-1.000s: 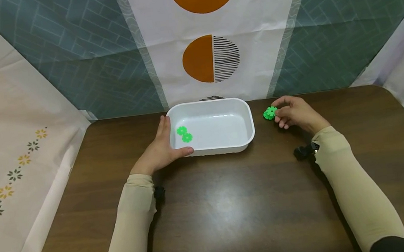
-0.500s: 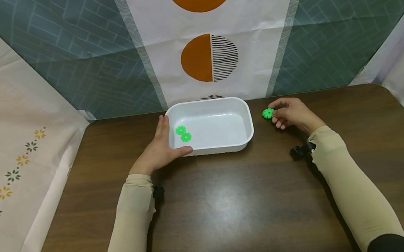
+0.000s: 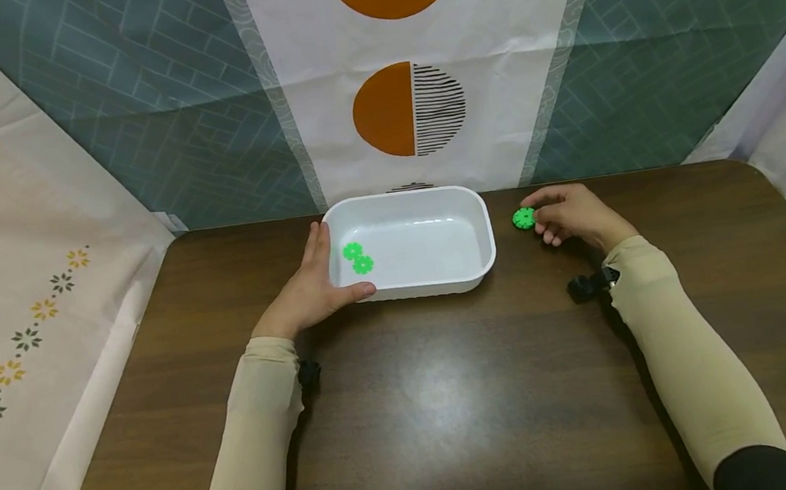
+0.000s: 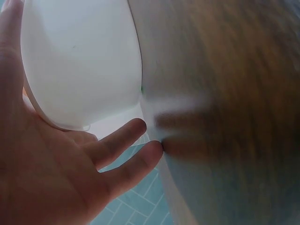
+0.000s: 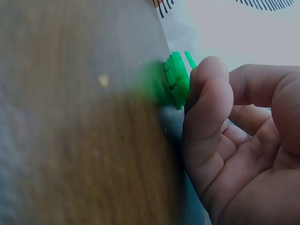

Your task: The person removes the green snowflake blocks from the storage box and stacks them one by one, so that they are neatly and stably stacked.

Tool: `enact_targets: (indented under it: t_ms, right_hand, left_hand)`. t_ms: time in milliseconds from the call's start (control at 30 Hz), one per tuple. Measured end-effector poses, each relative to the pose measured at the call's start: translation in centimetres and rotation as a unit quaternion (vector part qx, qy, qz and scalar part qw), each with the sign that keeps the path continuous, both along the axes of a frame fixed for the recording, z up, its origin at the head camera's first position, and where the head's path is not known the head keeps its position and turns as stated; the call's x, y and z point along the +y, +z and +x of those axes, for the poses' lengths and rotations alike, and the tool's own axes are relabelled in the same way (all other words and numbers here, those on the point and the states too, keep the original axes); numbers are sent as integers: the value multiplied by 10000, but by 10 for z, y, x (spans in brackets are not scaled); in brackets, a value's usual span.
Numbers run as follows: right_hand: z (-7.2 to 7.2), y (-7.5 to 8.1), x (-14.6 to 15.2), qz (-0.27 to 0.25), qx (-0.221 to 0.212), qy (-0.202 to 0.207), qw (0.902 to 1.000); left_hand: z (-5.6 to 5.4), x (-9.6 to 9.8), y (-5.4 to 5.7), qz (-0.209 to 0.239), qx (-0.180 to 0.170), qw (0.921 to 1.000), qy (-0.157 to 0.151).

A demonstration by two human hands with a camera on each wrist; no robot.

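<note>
A white tray [image 3: 430, 253] stands at the table's back. My left hand [image 3: 303, 287] lies against its left end, straight fingers along the side wall and thumb across the front rim. Two outstretched fingertips [image 4: 152, 150] hang free of the tray in the left wrist view. Inside the tray, two green flower-shaped discs [image 3: 362, 265] lie at the left. My right hand [image 3: 575, 216], right of the tray, pinches the edge of a green flower-shaped disc [image 3: 523, 219] between thumb and fingers. More green discs [image 5: 176, 79] sit stacked just beneath it in the right wrist view; their number is hard to tell.
The brown wooden table [image 3: 440, 401] stretches in front of the tray. Behind rises a cloth backdrop [image 3: 203, 113] with orange circles and teal brick patterns. A white patterned cloth [image 3: 30, 319] hangs at the left.
The disc in my right hand has come down from an offset, raised position to line up over the discs below. My left hand and the tray stay put.
</note>
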State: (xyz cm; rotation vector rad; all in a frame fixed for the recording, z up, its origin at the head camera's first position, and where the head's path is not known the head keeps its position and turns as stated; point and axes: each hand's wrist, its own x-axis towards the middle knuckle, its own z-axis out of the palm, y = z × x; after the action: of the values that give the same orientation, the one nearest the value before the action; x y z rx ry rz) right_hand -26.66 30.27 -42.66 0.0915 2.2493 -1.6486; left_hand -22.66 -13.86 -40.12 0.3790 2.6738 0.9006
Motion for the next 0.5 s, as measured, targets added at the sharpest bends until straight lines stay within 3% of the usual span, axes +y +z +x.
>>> enact_targets:
  t_ms: [233,500]
  right_hand:
    - [-2,1,1,10,-54,216,9998]
    - [-3,-1,2,11,-64,173,9998]
  left_hand:
    - [0,0,0,-12,3,10000,-2]
    - [-1,1,0,3,-38,10000,-9]
